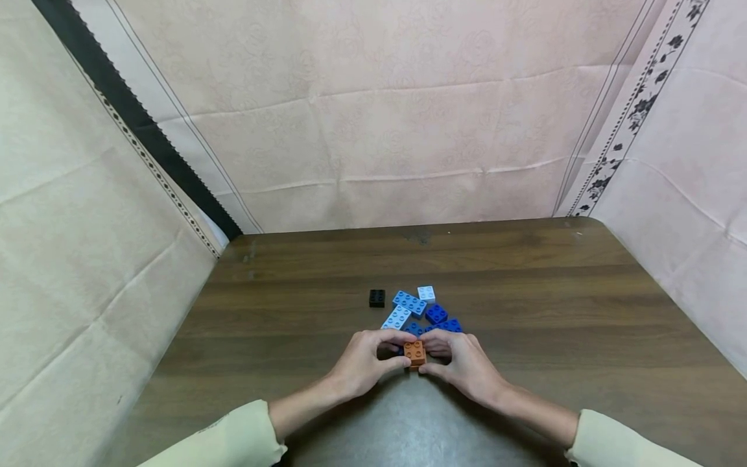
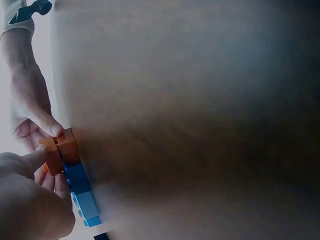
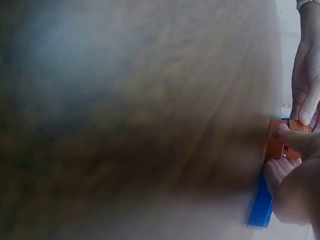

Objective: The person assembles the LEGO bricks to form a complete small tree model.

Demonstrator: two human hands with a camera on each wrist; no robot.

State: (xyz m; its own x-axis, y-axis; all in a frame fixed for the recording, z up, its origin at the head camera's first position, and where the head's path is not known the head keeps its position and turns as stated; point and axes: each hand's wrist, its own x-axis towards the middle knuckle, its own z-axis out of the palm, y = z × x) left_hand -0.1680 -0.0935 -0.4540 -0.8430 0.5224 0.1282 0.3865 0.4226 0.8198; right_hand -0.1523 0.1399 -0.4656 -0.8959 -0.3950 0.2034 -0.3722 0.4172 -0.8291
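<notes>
Near the middle of the table, my two hands meet around two orange toy building bricks, one above the other. My left hand [image 1: 363, 363] pinches the upper orange brick [image 2: 51, 156] between thumb and fingers. From the other side, my right hand [image 1: 461, 364] holds the lower orange brick [image 3: 275, 141], its thumb near the seam. A narrow gap shows between the bricks in the right wrist view. Just behind the hands lie a dark blue brick [image 1: 436, 314], a medium blue brick [image 1: 410, 303] and a light blue brick [image 1: 396, 317]; the fingers partly hide other blue bricks.
A black brick [image 1: 377, 298] sits apart at the left of the group. A small pale blue brick [image 1: 426, 294] lies at its back. The brown wooden table [image 1: 525, 279] ends at a far edge, with pale cloth [image 1: 408, 130] hanging behind and along both sides.
</notes>
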